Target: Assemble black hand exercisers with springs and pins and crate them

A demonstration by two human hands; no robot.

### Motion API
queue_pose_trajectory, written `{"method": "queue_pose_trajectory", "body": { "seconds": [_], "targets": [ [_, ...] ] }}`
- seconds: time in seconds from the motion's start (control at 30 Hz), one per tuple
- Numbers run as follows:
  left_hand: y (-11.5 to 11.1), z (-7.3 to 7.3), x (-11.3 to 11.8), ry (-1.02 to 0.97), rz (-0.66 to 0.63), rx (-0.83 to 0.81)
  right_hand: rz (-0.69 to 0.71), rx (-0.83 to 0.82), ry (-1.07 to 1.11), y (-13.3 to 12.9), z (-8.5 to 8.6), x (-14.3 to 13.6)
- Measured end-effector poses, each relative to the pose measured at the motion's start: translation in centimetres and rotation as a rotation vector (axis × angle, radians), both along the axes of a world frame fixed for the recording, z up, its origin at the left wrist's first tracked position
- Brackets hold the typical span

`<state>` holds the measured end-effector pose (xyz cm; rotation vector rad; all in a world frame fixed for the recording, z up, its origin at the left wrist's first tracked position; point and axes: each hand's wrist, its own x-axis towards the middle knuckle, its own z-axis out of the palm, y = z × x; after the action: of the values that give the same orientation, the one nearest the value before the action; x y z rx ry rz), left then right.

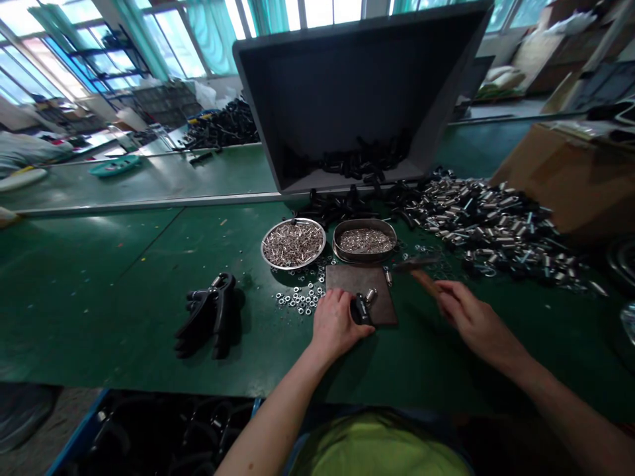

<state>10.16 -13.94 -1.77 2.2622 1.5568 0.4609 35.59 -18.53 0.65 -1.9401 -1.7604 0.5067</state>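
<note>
My left hand point(337, 324) is closed round a black plastic part point(363, 309) on a flat metal plate point(347, 279). A metal spring point(370, 295) sits at the upper end of that part. To the right, my right hand point(464, 314) grips the wooden handle of a hammer point(419, 266), its head above the table just right of the plate. Loose nuts point(301, 301) lie left of the plate. Behind it stand a round dish of small metal pins point(294, 244) and an oval tin of small metal pieces point(365, 240).
Black assembled grips point(211, 314) lie on the green table point(124, 291) at left. A large grey bin point(347, 86) tilts at the back. Springs and black parts point(496, 225) are heaped at right beside a cardboard box point(570, 178). A blue-edged crate point(82, 430) is below the front edge.
</note>
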Motion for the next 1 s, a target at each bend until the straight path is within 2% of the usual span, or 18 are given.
{"method": "queue_pose_trajectory", "body": {
  "seconds": [0.07, 0.13, 0.27, 0.33, 0.43, 0.5, 0.57, 0.63, 0.73, 0.83, 0.9, 1.0],
  "targets": [
    [0.0, 0.0, 0.0, 0.003, 0.003, 0.002, 0.100, 0.171, 0.166, -0.4, 1.5, -2.2],
    [0.0, -0.1, 0.1, 0.002, 0.009, 0.012, 0.192, 0.268, 0.148, -0.6, 2.0, -3.9],
    [-0.1, -0.2, 0.2, 0.000, 0.021, 0.013, 0.370, 0.090, -0.066, -0.1, 2.2, -5.1],
    [-0.1, -0.2, 0.2, 0.001, 0.021, 0.013, 0.359, 0.121, -0.066, -0.1, 2.6, -5.1],
    [-0.1, -0.1, 0.1, 0.006, 0.014, 0.025, 0.242, 0.350, -0.004, -0.3, 2.8, -5.2],
    [-0.1, 0.0, 0.2, 0.007, 0.012, 0.021, 0.265, 0.330, -0.074, -0.3, 1.9, -5.3],
    [-0.2, 0.0, 0.2, 0.005, 0.019, 0.014, 0.334, 0.180, -0.216, -0.1, 0.3, -4.9],
    [-0.2, 0.0, 0.3, -0.002, 0.025, 0.009, 0.330, 0.104, -0.352, -0.1, -1.5, -3.6],
    [-0.1, -0.1, 0.2, -0.072, 0.072, -0.022, 0.210, 0.180, -0.569, -0.7, -3.8, -0.2],
    [0.0, 0.2, 0.1, -0.286, 0.229, -0.118, 0.128, 0.251, -0.756, -1.2, -4.8, 2.7],
    [-0.1, 0.6, 0.4, -0.475, 0.325, -0.208, 0.115, 0.293, -0.711, -1.2, -4.5, 2.7],
    [-0.8, 1.2, 1.4, -0.674, 0.333, -0.301, 0.153, 0.244, -0.283, -0.3, -3.1, -0.7]
  ]
}}
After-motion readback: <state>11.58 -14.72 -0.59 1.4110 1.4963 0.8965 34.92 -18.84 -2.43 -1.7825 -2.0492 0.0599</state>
